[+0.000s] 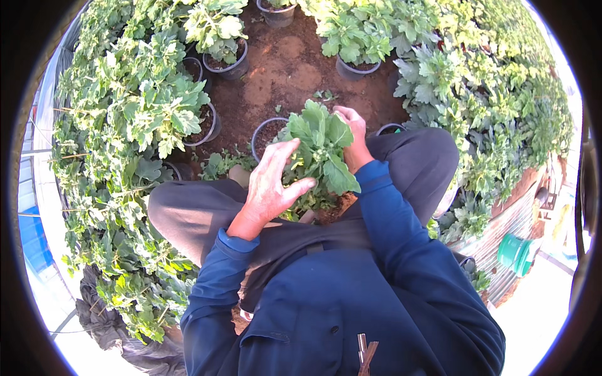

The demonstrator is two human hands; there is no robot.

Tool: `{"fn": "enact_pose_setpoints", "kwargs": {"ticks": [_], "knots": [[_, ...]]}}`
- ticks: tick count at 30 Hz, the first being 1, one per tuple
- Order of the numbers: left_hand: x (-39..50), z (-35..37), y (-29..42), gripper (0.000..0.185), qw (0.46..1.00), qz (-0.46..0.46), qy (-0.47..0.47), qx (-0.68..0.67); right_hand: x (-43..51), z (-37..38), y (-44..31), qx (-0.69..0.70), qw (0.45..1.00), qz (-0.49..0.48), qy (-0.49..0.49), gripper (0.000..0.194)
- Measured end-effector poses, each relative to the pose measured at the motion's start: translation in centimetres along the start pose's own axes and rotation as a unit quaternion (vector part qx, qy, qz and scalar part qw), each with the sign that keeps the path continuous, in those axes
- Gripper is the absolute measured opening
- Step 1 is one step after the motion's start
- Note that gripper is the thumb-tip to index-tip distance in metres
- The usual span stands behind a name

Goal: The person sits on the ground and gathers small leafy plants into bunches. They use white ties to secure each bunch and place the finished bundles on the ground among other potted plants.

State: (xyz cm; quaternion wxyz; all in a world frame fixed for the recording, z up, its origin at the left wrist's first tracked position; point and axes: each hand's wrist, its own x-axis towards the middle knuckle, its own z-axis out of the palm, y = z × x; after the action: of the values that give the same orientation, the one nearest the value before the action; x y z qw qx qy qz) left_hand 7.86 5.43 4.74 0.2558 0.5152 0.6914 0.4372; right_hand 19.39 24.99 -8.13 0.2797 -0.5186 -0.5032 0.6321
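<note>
A leafy green potted plant (320,145) stands between my knees, its broad lobed leaves rising between my two hands. My left hand (270,181) is at the plant's left side, fingers and thumb spread apart around the outer leaves. On the far right side of the same plant is my right hand (353,134), partly hidden by leaves; whether its fingers grip a stem cannot be made out. Just left of the plant sits a black plastic pot (263,136) with dark soil in it. The plant's own base is mostly hidden by foliage and my hand.
Dense rows of leafy plants line the left (136,108) and right (494,94). Black pots (235,68) stand on brown soil (282,66) ahead. A green bucket (515,254) lies at the far right, by a corrugated sheet (498,256). Dark cloth (108,329) is at lower left.
</note>
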Motion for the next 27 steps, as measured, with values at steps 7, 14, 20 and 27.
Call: {"fn": "enact_pose_setpoints", "kwargs": {"ticks": [7,14,20,27], "knots": [[0.7,2.6,-0.4,0.058,0.972,0.124,-0.008,0.198,-4.5,2.0,-0.4,0.166,0.982,0.022,-0.088,0.029],[1.2,-1.8,-3.6,0.046,0.996,-0.005,0.091,-0.021,-6.2,1.2,-5.0,0.117,0.992,-0.036,0.038,0.023],[-0.7,-5.2,-6.2,0.049,0.975,-0.058,0.051,-0.207,-9.0,1.5,-6.1,0.04,0.985,-0.086,-0.142,0.015],[-0.8,-4.9,-6.4,0.073,0.974,-0.077,0.057,-0.207,-12.9,3.9,-4.6,-0.081,0.945,-0.256,-0.185,0.022]]}}
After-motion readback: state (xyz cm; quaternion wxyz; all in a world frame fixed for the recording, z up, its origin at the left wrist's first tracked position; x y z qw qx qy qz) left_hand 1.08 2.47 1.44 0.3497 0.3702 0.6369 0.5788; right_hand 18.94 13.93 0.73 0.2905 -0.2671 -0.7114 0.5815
